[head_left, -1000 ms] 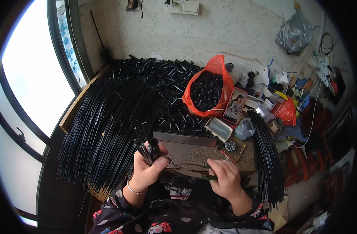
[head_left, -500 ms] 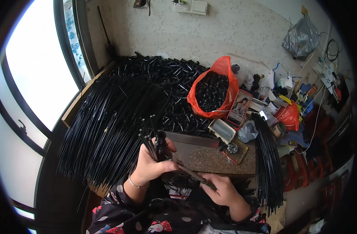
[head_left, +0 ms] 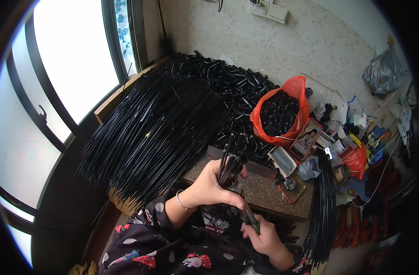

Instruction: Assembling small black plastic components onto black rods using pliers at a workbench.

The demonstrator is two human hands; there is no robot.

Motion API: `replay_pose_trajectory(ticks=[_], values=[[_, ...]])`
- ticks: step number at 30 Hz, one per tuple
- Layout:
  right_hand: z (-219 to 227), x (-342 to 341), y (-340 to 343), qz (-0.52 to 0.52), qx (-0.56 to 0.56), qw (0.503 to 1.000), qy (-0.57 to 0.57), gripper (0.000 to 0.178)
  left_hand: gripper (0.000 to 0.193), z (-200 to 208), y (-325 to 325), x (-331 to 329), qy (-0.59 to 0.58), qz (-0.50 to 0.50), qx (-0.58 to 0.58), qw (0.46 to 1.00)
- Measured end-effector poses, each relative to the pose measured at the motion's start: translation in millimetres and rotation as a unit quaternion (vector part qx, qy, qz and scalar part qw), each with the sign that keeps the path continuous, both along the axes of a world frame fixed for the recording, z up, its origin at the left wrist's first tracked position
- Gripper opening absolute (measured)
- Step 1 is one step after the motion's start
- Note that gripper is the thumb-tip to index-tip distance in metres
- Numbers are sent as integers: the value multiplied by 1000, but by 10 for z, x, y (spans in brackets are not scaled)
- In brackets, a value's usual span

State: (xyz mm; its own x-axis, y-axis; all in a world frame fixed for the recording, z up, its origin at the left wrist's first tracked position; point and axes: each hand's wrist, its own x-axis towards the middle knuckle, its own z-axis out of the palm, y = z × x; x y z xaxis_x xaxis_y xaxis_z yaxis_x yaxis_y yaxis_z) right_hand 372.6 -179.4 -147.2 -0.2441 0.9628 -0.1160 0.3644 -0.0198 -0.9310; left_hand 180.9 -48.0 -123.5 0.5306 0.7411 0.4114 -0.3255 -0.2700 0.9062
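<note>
My left hand (head_left: 209, 187) is wrapped round several thin black rods (head_left: 224, 160) and a dark tube-like piece with a round open end (head_left: 241, 159). Its thumb points toward the upper end of a slim tool with a greenish handle (head_left: 252, 219). My right hand (head_left: 266, 239) is closed on that tool's lower part, so the exact kind of tool does not show. Both hands are above the near edge of a speckled brown board (head_left: 264, 193). A wide heap of long thin black rods (head_left: 141, 133) lies to the left.
Short black tubes (head_left: 228, 82) are piled at the back. Beside them sits a red plastic bag (head_left: 295, 87) full of small black parts. A phone (head_left: 306, 140), a clear-lidded box (head_left: 282, 160) and another bundle of black rods (head_left: 320, 206) are on the right. A window (head_left: 76, 46) is at left.
The whole view has swung, shifting the scene to the right and tilting it. The tool in my right hand now stands steeper, and my right hand is closer beneath my left.
</note>
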Motion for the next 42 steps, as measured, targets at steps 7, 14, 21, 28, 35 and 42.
replay_pose_trajectory(ticks=[7, 14, 21, 28, 35, 42], values=[[-4, 92, 115, 168, -162, 917, 322, 53, 41, -3, -81, 47, 32, 61, 81, 994], [-306, 32, 9, 112, -178, 935, 286, 42, 34, -26, -134, 165, 20, 86, 38, 995], [-565, -125, 33, -27, -128, 946, 298, 11, 36, -171, -161, 427, 12, 149, -92, 985], [-1188, 1496, 853, -362, 208, 861, -289, 23, 43, -344, -51, 420, -12, 108, -53, 993], [-1099, 1551, 1096, -314, 183, 840, -404, 17, 37, -476, 10, 517, 34, 79, -69, 994], [-1291, 1676, 1149, -279, 224, 835, -417, 24, 34, -529, 61, 509, 39, 89, -76, 992]])
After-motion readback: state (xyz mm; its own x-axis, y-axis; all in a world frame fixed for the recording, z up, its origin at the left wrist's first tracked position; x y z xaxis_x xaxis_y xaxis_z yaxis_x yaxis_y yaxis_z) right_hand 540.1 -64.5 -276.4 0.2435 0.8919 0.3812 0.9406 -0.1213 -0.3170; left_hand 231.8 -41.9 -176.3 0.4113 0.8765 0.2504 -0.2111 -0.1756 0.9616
